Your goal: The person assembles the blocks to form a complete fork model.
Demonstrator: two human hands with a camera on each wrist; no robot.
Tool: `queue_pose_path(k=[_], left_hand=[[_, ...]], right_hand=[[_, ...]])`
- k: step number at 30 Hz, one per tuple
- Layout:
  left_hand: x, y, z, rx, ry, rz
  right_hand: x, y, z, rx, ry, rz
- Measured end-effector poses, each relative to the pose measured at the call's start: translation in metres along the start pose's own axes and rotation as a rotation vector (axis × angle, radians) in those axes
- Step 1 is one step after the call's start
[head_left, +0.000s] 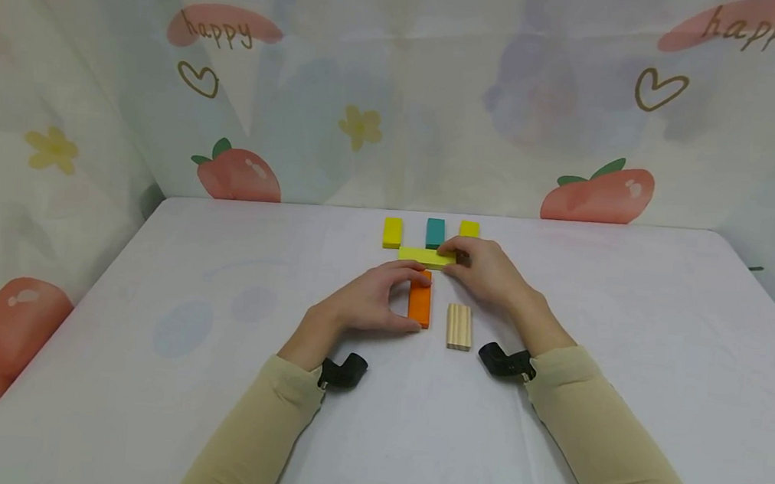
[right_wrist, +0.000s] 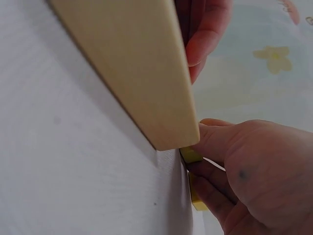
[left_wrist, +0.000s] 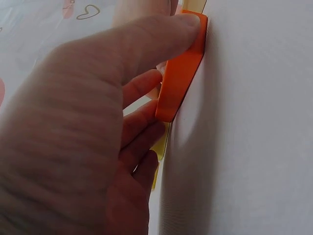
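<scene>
My left hand (head_left: pixel 374 300) pinches an orange block (head_left: pixel 420 300) lengthwise, thumb at its near end and fingers at its far end. In the left wrist view the orange block (left_wrist: pixel 180 76) lies low along the white cloth. Just beyond it, a yellow-green block (head_left: pixel 419 256) lies crosswise, and my right hand (head_left: pixel 493 273) grips its right end between thumb and fingers. Several pale wood blocks (head_left: pixel 459 327) stand side by side to the right of the orange one; one pale block (right_wrist: pixel 132 68) fills much of the right wrist view and partly hides the right hand's work.
Behind the crosswise block stand a yellow block (head_left: pixel 392 232), a teal block (head_left: pixel 435 232) and another yellow block (head_left: pixel 469 228), the last partly covered by the right hand. A white cloth covers the table (head_left: pixel 207 411). A printed curtain (head_left: pixel 423 145) hangs at the back.
</scene>
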State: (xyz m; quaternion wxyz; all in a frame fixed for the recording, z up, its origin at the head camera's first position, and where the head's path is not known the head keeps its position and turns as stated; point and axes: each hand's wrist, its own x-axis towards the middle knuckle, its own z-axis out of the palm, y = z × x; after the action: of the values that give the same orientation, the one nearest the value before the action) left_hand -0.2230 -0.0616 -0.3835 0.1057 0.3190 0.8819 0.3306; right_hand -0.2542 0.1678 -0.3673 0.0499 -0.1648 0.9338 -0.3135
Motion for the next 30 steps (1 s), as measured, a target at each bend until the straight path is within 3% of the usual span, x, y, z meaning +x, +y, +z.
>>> queue_pose_path(k=[20, 27, 30], left_hand=[[-0.008, 0.006, -0.004, 0.063, 0.012, 0.007], [-0.011, 0.005, -0.006, 0.061, -0.011, 0.126], [-0.011, 0.005, -0.006, 0.082, -0.026, 0.148]], right_hand=[[-0.003, 0.004, -0.005, 0.021, 0.01, 0.009], [-0.004, 0.005, -0.006, 0.012, 0.007, 0.003], [-0.004, 0.004, -0.005, 0.011, 0.003, 0.001]])
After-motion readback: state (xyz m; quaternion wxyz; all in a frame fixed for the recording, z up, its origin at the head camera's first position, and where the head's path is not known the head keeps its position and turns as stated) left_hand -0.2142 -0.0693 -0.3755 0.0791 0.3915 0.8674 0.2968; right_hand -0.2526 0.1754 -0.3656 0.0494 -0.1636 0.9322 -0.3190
